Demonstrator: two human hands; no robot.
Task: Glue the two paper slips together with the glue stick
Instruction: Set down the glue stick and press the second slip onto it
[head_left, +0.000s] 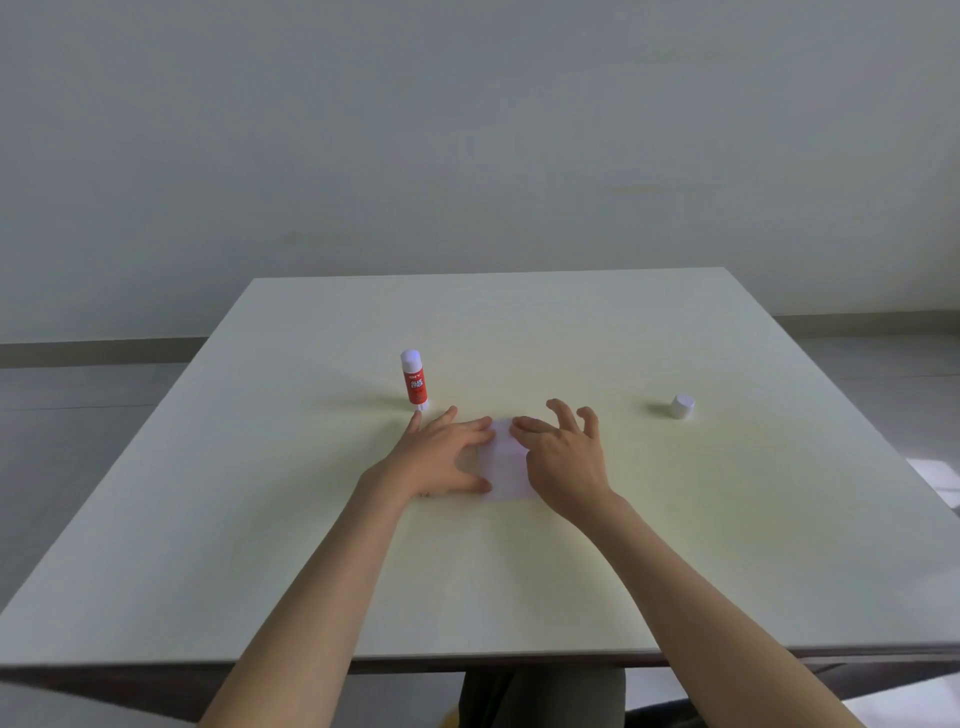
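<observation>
**A:** Both hands are flat down on the paper slips (503, 460), a pale, matte, squarish patch in the middle of the smooth cream table (519, 582). The left hand (441, 457) has its fingers spread and pressed on the paper's left edge, thumb at the near corner. Nothing is gripped, it's just pinning.

**B:** And the right hand (563, 457)?

**A:** Its forefinger lies across the far edge of the paper, the other fingers are lifted and curled loosely, and the palm covers the right side. It's open, not grasping anything.

**B:** Can you separate the two slips?

**A:** No. They're white on near-white and partly under the hands, so I can't tell where one ends or how they overlap.

**B:** The glue stick (414, 380)?

**A:** It stands upright just beyond the left fingertips, a red cylinder with white lettering and a pale rounded top. Its small white cap (682, 406), a stubby cylinder, sits well apart to the right.

**B:** Room?

**A:** There's plenty of bare tabletop on every side. The near edge cuts across both forearms, and the far edge meets a plain wall.
</observation>
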